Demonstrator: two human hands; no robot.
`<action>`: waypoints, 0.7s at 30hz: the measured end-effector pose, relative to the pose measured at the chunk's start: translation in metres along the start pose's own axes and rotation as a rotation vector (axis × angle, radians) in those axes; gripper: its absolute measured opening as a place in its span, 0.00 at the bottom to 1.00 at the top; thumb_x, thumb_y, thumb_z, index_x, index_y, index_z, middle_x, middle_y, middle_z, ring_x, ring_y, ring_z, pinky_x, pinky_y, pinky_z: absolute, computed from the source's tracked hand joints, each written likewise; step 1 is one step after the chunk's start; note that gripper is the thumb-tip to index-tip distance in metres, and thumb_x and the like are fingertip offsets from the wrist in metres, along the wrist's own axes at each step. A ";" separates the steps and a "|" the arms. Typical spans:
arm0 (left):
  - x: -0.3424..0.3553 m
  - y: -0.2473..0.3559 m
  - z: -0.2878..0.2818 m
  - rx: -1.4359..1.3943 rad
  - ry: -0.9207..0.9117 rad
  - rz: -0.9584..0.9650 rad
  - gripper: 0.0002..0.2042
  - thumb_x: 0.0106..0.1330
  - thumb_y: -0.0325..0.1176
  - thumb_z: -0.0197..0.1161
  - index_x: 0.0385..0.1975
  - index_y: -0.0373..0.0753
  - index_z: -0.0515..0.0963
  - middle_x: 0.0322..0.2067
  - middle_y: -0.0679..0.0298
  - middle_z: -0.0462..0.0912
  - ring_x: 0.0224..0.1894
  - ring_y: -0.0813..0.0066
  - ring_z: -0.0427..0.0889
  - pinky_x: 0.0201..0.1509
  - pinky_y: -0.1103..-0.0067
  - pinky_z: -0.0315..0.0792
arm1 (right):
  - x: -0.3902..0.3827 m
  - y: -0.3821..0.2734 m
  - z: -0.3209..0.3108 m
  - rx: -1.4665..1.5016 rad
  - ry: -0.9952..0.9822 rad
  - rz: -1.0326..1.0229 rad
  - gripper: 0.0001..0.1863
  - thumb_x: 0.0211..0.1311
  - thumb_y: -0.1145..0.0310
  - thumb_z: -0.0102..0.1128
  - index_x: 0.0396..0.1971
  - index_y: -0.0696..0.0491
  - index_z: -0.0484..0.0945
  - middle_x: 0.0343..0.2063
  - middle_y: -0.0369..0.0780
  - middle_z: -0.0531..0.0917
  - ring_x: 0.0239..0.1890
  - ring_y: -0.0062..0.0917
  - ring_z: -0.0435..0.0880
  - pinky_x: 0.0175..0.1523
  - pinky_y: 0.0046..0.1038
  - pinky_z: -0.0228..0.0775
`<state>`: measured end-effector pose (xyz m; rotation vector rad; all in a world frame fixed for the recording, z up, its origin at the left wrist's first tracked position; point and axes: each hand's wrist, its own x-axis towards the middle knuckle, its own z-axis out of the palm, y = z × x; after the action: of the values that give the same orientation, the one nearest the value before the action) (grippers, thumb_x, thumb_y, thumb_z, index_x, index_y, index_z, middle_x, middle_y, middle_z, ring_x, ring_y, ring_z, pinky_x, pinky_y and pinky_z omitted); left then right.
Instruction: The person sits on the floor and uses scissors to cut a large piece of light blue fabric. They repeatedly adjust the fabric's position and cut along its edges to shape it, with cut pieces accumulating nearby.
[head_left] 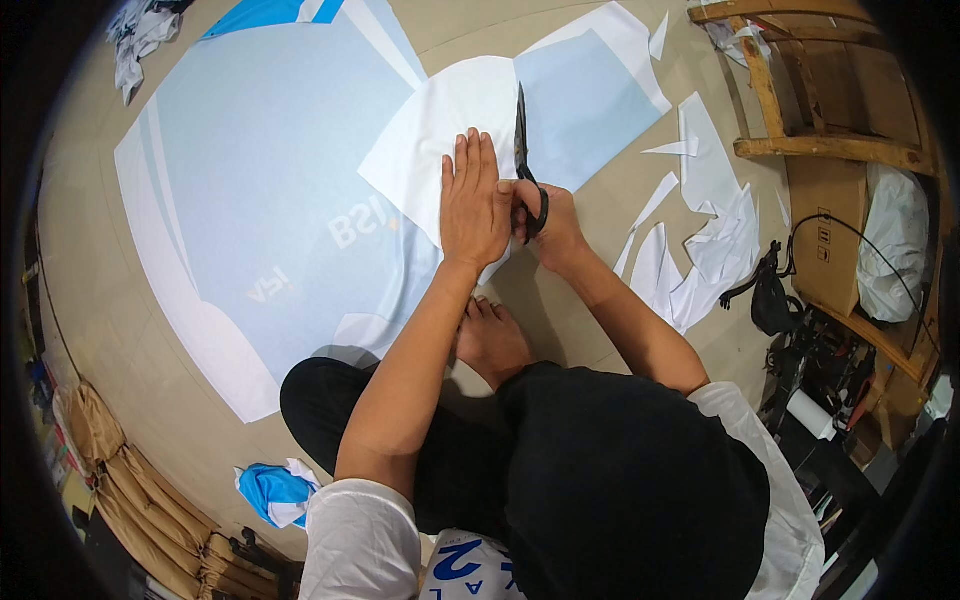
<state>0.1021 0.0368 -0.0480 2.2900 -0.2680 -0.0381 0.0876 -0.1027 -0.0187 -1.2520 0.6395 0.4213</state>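
Observation:
My left hand [472, 205] lies flat with fingers stretched out on a white fabric piece [420, 125]. My right hand [550, 225] grips black-handled scissors [521, 125], their dark blades pointing away from me along that piece's right edge, beside a pale blue piece with white borders [590, 110]; whether they are cutting is hard to tell. A large pale blue panel [220, 170] with white bands, faint lettering and a bright blue corner spreads over the floor to the left. My bare foot [495, 335] rests just below my hands.
Narrow white scraps [710, 240] lie at the right, near a wooden frame [820, 150], a cardboard box [820, 230], a white bag [890, 240] and dark clutter. Crumpled blue fabric [270, 490] is at lower left, tan bundles [140, 500] along the left edge, more fabric [140, 40] top left.

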 end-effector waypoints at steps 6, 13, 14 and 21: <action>-0.001 0.000 0.000 -0.004 0.005 0.003 0.42 0.87 0.61 0.22 0.83 0.27 0.54 0.83 0.41 0.55 0.87 0.44 0.47 0.90 0.53 0.38 | 0.001 -0.006 0.000 -0.028 0.014 0.024 0.21 0.67 0.55 0.76 0.24 0.54 0.81 0.18 0.34 0.77 0.16 0.20 0.75 0.22 0.25 0.64; -0.002 0.000 -0.001 -0.006 0.013 0.006 0.40 0.88 0.58 0.25 0.83 0.27 0.55 0.83 0.41 0.56 0.87 0.44 0.48 0.89 0.53 0.39 | 0.001 -0.010 -0.005 -0.056 0.017 0.025 0.19 0.68 0.58 0.74 0.24 0.56 0.81 0.18 0.34 0.77 0.16 0.21 0.75 0.22 0.25 0.64; -0.002 0.000 -0.001 -0.011 0.017 0.009 0.39 0.88 0.57 0.26 0.83 0.27 0.55 0.83 0.41 0.56 0.87 0.44 0.48 0.89 0.53 0.40 | 0.001 -0.012 -0.006 -0.076 0.009 0.013 0.19 0.68 0.58 0.74 0.24 0.56 0.81 0.18 0.34 0.77 0.16 0.21 0.75 0.22 0.26 0.64; -0.002 -0.001 0.000 -0.008 0.027 0.014 0.36 0.88 0.53 0.31 0.83 0.28 0.55 0.83 0.42 0.57 0.87 0.44 0.49 0.89 0.53 0.40 | 0.015 -0.025 -0.009 -0.040 -0.014 0.030 0.19 0.65 0.56 0.74 0.26 0.56 0.81 0.17 0.35 0.77 0.16 0.22 0.73 0.24 0.26 0.64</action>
<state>0.0999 0.0378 -0.0493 2.2790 -0.2688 -0.0008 0.1125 -0.1191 -0.0114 -1.2782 0.6415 0.4693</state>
